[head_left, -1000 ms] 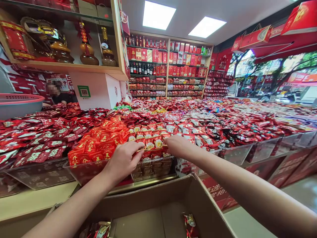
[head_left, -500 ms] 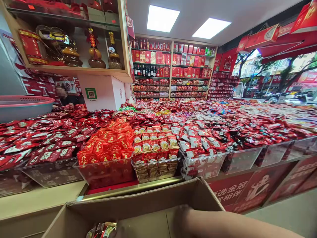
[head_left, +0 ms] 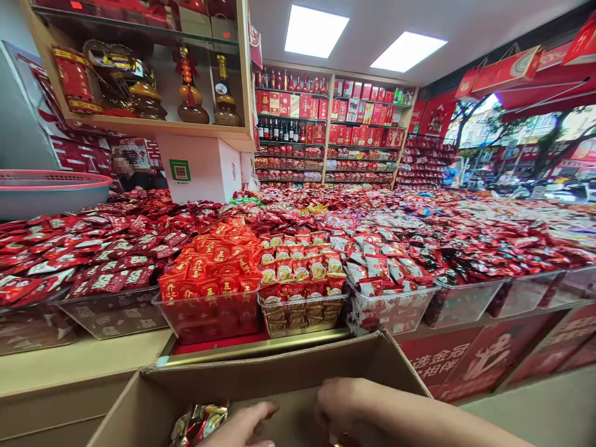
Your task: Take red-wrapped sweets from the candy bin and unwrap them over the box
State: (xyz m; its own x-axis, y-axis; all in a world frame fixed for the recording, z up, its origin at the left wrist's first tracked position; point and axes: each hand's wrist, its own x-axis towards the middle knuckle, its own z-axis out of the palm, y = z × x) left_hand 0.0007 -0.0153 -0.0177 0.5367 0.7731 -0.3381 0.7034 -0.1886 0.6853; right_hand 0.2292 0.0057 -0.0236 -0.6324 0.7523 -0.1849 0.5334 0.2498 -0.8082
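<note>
An open cardboard box (head_left: 279, 366) stands right in front of me, with both hands inside it. My left hand (head_left: 244, 428) reaches in from the bottom edge, index finger stretched out and thumb apart, holding nothing visible. Beside it, in the box's left corner, lie a few red and gold wrapped packets (head_left: 207, 422). My right hand (head_left: 344, 403) is over the right part of the box floor, its fingers curled downward and closed. A sliver of gold shows under its fingertips at the frame's edge; what they grip is mostly hidden.
Clear plastic bins line the counter beyond the box: orange-red packets (head_left: 214, 267), durian-labelled packets (head_left: 300, 270) and white-red packets (head_left: 379, 264). A shelf unit (head_left: 153, 133) with bottles overhangs at left, near a plastic basin (head_left: 51, 195). A person (head_left: 135, 177) is behind the counter.
My left hand has come clearly into view beside the packets. The right hand, blurred before, is now sharp with its fingers pointing down. The view has shifted slightly left.
</note>
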